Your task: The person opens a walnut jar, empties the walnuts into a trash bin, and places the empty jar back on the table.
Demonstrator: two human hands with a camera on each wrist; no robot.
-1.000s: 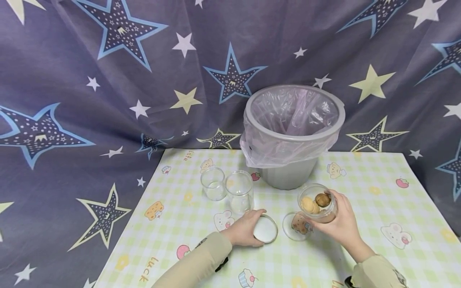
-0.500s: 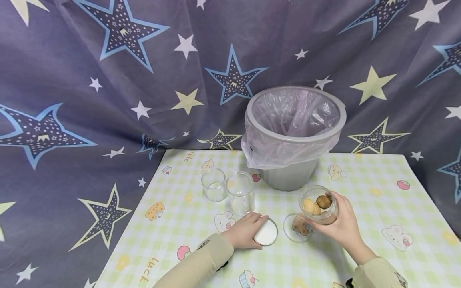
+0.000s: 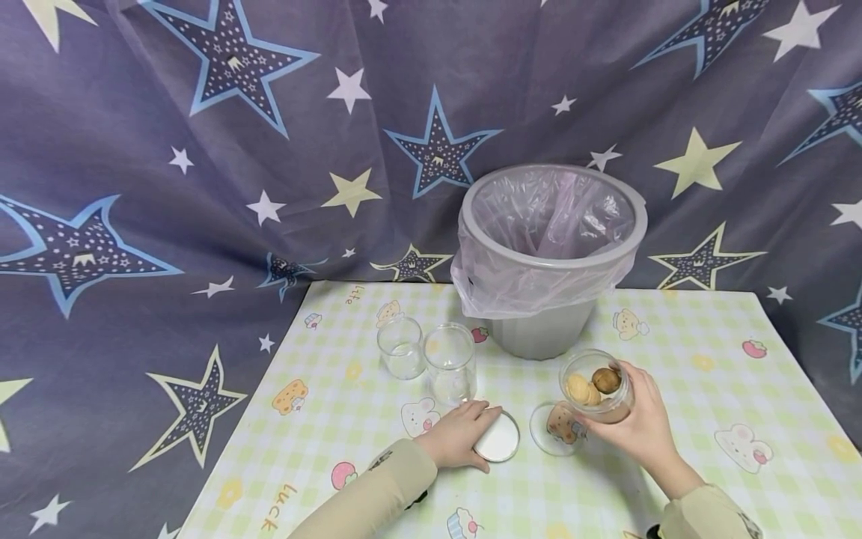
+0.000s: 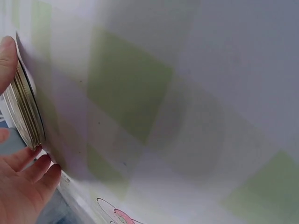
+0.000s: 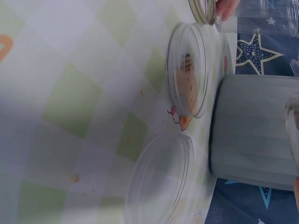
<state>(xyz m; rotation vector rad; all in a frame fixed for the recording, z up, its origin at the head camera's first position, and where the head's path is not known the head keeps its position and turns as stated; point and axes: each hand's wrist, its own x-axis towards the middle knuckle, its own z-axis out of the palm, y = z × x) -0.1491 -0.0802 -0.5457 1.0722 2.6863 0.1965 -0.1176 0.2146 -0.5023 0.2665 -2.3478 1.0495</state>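
My left hand [image 3: 461,436] is spread around the left edge of a stack of metal-rimmed lids [image 3: 498,436] with a white top face. In the left wrist view, thumb and fingertips meet opposite sides of the stacked lids [image 4: 25,107], low against the table. My right hand [image 3: 640,421] grips a clear jar [image 3: 609,413] by its right side, tilted above the tabletop. Inside are round pale-yellow pieces [image 3: 579,389] and a round brown piece [image 3: 606,380]. Between the hands lies a clear shallow round dish [image 3: 539,442]; in the right wrist view, a second clear dish [image 5: 161,179] sits close by.
Two clear open jars, a shorter jar [image 3: 402,359] and a taller jar [image 3: 450,374], stand at back left. A grey bin [image 3: 539,329] with a pinkish plastic liner stands at the back. Small crumbs [image 5: 74,178] dot the checked tablecloth [image 3: 687,389]. A star-patterned curtain [image 3: 323,150] hangs behind.
The metal-rimmed lids have settled flatter on the table under my left hand, whose fingers have shifted slightly. My right hand keeps the jar in nearly the same place.
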